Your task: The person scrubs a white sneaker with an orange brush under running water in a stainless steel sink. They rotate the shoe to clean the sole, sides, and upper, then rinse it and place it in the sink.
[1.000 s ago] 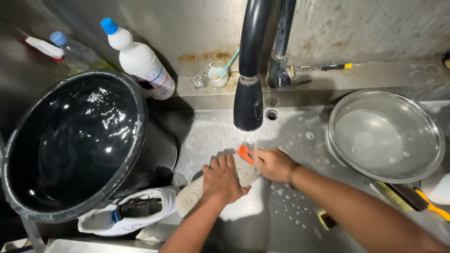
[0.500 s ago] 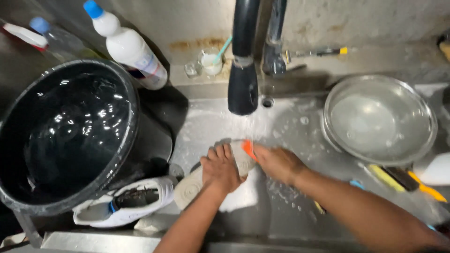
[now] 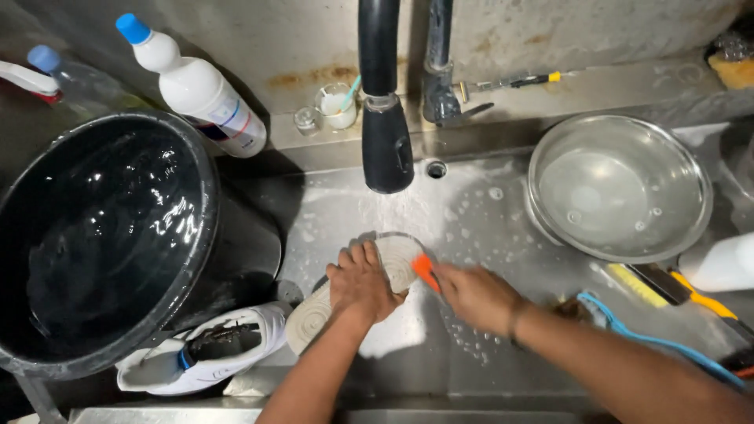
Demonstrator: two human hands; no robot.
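Note:
My left hand (image 3: pixel 360 281) grips a white shoe (image 3: pixel 314 314) turned sole up in the steel sink (image 3: pixel 471 228), under water running from the black faucet head (image 3: pixel 386 145). My right hand (image 3: pixel 475 294) holds an orange brush (image 3: pixel 425 272) against the toe end of the sole. A second white shoe (image 3: pixel 204 353) with dark laces lies upright at the sink's front left, beside the bucket.
A big black bucket (image 3: pixel 102 235) full of water fills the left side. A steel bowl (image 3: pixel 620 188) with water sits at the right. A white bottle with a blue cap (image 3: pixel 192 86) leans at the back. Brushes and a blue cord (image 3: pixel 652 338) lie at the right.
The shoe and both hands have stayed under the faucet, with the brush shifting slightly along the sole. The view has tilted a little.

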